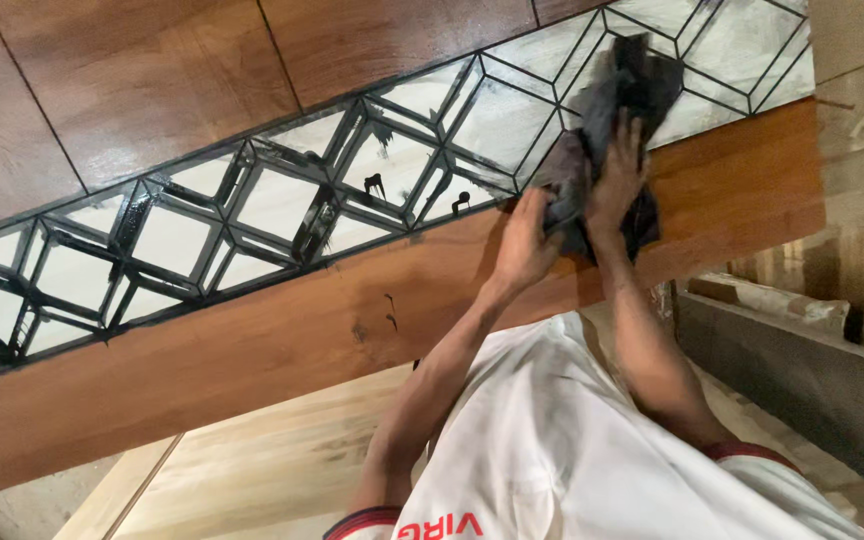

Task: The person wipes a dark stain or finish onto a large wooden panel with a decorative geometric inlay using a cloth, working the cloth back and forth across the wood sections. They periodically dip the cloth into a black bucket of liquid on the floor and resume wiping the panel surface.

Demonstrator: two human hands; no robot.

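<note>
A person in a white shirt presses a dark rag (pixel 602 130) against a strip of glass panes (pixel 282 205) set in black diamond-shaped leading, framed by reddish wooden boards (pixel 252 340). The rag sits at the end of the glass strip nearest the hands, half on the panes and half on the board below them. The right hand (pixel 620 170) lies flat over the rag, fingers spread and pushing it down. The left hand (pixel 524 245) pinches the rag's lower edge, just under the glass strip.

Black smears and drips (pixel 372 185) show further along the glass strip. I would judge that the rag could drag that black across clean panes or onto the wood. Hard pressure might also strain a pane.
</note>
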